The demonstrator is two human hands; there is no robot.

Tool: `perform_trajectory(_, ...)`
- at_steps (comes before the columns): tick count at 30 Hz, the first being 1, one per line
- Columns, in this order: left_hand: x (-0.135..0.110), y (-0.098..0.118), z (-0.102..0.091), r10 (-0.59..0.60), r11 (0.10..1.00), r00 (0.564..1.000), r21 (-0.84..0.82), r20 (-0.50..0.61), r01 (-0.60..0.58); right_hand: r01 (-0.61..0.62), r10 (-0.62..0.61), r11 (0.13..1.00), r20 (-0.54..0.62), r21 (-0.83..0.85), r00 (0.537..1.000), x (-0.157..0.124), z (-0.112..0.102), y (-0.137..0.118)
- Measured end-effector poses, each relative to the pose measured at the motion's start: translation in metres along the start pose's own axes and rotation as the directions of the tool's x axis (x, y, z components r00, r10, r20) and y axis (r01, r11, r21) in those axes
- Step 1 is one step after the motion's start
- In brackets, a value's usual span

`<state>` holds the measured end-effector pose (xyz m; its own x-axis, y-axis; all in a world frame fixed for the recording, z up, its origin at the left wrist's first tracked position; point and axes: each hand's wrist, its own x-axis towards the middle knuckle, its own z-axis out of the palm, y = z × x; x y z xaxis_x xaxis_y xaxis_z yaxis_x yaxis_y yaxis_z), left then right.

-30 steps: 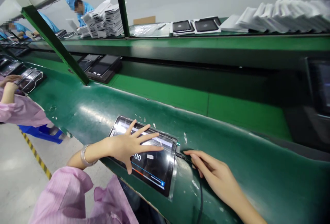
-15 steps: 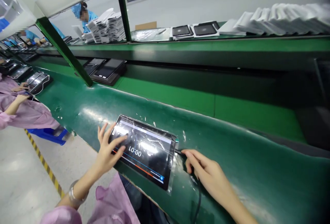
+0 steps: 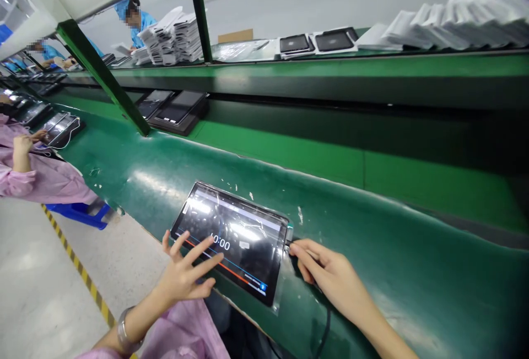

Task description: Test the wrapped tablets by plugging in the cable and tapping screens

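A black tablet (image 3: 243,235) wrapped in clear film lies on the green bench (image 3: 165,177), its screen lit and showing "10:00" with a red line. My left hand (image 3: 185,273) is open, its fingers spread, the forefinger touching the screen's lower left part. My right hand (image 3: 326,276) is closed in a pinch on a black cable (image 3: 324,331) at the tablet's right edge, where the plug meets the tablet. The cable runs down over the bench's front edge.
Two more tablets (image 3: 176,111) lie further back on the belt. A green post (image 3: 101,75) slants across the left. White stacks (image 3: 169,37) and trays (image 3: 316,42) sit on the upper shelf. A person in pink (image 3: 37,177) works at left; people in blue stand behind.
My left hand slid from the middle of the screen to its left edge, then to the lower left part. My right hand crept closer to the tablet's right edge and closed on the cable.
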<state>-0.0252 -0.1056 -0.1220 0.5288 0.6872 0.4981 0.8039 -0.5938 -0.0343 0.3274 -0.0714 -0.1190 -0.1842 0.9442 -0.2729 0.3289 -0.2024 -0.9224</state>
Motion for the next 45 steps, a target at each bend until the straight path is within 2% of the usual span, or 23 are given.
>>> perform_trajectory(2,0.001,0.0,0.002,-0.116,0.993,0.99,0.014,0.078,0.115,-0.013,0.013,1.0,-0.009,-0.005,1.0,0.0,0.0,0.002)
perform_trajectory(5,0.0,0.002,0.004,-0.239,0.969,0.971,-0.065,0.019,0.239,-0.059,0.059,0.998,-0.004,0.014,0.998,-0.002,-0.002,0.006)
perform_trajectory(8,-0.007,0.004,0.004,-0.276,0.955,0.96,-0.124,-0.045,0.269,-0.104,0.103,0.993,0.02,0.046,0.994,-0.005,-0.005,0.01)
perform_trajectory(12,-0.011,0.006,0.001,-0.226,0.97,0.963,-0.126,-0.148,0.209,-0.136,0.135,0.99,0.03,0.043,0.99,-0.004,-0.007,0.011)
perform_trajectory(14,-0.01,0.008,0.0,-0.203,0.976,0.965,-0.119,-0.164,0.185,-0.148,0.145,0.988,0.059,0.045,0.988,-0.003,-0.007,0.009)
perform_trajectory(17,-0.003,0.013,0.0,-0.205,0.976,0.971,-0.097,-0.125,0.193,-0.137,0.128,0.988,0.105,0.077,0.986,-0.001,-0.006,0.004)
perform_trajectory(22,0.011,0.019,-0.003,-0.148,0.987,0.989,-0.065,-0.024,0.146,-0.068,0.055,0.983,0.082,0.173,0.995,-0.003,-0.007,0.001)
perform_trajectory(24,0.014,0.021,-0.003,-0.139,0.988,0.99,-0.074,-0.031,0.137,-0.051,0.039,0.981,0.065,0.188,0.997,-0.004,-0.008,0.001)
perform_trajectory(27,0.016,0.022,-0.004,-0.171,0.982,0.98,-0.096,-0.099,0.162,-0.033,0.02,0.978,0.07,0.204,0.997,-0.006,-0.008,0.002)
perform_trajectory(31,0.017,0.022,-0.006,-0.161,0.983,0.986,-0.099,-0.035,0.157,-0.022,0.002,0.973,0.088,0.228,0.996,-0.008,-0.007,-0.001)
perform_trajectory(36,0.021,0.026,-0.011,-0.138,0.985,0.989,-0.11,-0.051,0.132,-0.024,0.01,0.98,0.071,0.198,0.997,-0.008,-0.005,-0.004)
perform_trajectory(41,0.029,0.041,-0.012,-0.063,0.993,0.998,-0.104,-0.032,0.059,-0.067,0.063,0.996,0.06,0.067,0.996,-0.007,-0.001,-0.001)
perform_trajectory(45,0.035,0.052,-0.01,0.007,0.996,1.0,-0.084,0.005,-0.006,-0.056,0.053,0.997,0.068,0.054,0.996,-0.009,0.0,0.002)
